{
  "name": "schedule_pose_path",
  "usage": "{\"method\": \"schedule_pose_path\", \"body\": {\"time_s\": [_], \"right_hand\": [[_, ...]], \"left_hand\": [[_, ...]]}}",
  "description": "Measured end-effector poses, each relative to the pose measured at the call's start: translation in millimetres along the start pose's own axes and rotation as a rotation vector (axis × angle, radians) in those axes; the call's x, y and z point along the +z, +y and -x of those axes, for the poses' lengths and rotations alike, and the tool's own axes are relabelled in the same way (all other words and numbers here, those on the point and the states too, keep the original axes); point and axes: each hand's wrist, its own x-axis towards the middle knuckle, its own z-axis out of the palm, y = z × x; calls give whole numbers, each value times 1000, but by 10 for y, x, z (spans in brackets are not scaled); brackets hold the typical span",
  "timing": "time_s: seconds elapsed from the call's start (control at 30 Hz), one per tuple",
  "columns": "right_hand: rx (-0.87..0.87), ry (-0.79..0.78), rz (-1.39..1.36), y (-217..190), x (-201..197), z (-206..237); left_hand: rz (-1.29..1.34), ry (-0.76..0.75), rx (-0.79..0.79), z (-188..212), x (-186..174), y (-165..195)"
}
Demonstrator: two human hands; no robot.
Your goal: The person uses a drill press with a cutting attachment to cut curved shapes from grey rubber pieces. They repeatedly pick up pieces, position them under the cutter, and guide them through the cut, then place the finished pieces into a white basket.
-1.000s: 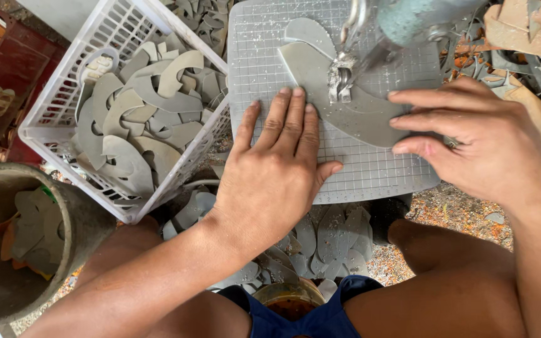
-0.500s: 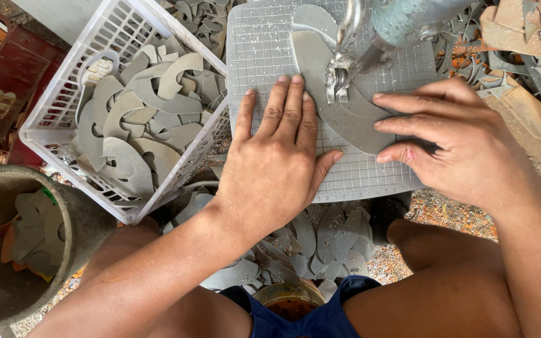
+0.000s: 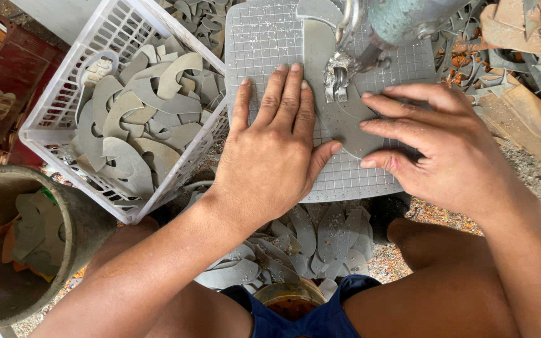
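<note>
A grey sole-shaped piece (image 3: 338, 106) lies flat on a gridded grey work plate (image 3: 264, 37) under the metal foot of a machine head (image 3: 339, 72). My left hand (image 3: 277, 150) presses palm-down on the plate, fingers spread, its thumb touching the piece's near left edge. My right hand (image 3: 433, 144) rests on the piece's right edge, fingers extended and pressing it down beside the foot. Neither hand grips anything.
A white plastic basket (image 3: 64, 125) of several grey curved cut pieces stands at the left. A round dark bucket (image 3: 76, 231) with more pieces sits lower left. Cut grey pieces (image 3: 308, 238) lie below the plate. Scrap and wood (image 3: 521, 69) pile up at the right.
Both hands have slid the grey piece along under the machine foot; the piece has turned and moved away from me, so the foot now sits nearer its middle.
</note>
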Motion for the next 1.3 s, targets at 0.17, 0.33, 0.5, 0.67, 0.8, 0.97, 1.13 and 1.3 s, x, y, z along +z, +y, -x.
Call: {"method": "schedule_pose_path", "body": {"time_s": [0.17, 0.33, 0.5, 0.67, 0.8, 0.97, 1.13, 1.3], "right_hand": [[32, -12, 7, -62, 28, 3], [47, -4, 15, -78, 53, 27], [52, 11, 21, -94, 107, 22], [60, 20, 31, -127, 122, 24], [37, 47, 66, -157, 141, 13], [55, 68, 41, -187, 158, 8], [67, 88, 30, -214, 188, 7], [81, 104, 46, -254, 215, -4]], "left_hand": [[3, 12, 2, -13, -4, -27], [8, 19, 4, -40, 14, -44], [1, 24, 4, -61, 34, -64], [1, 17, 13, -80, 41, -97], [2, 19, 15, -105, 49, -111], [12, 16, 16, -120, 49, -125], [28, 9, 10, -136, 59, -147], [35, 8, 13, -163, 77, -177]]}}
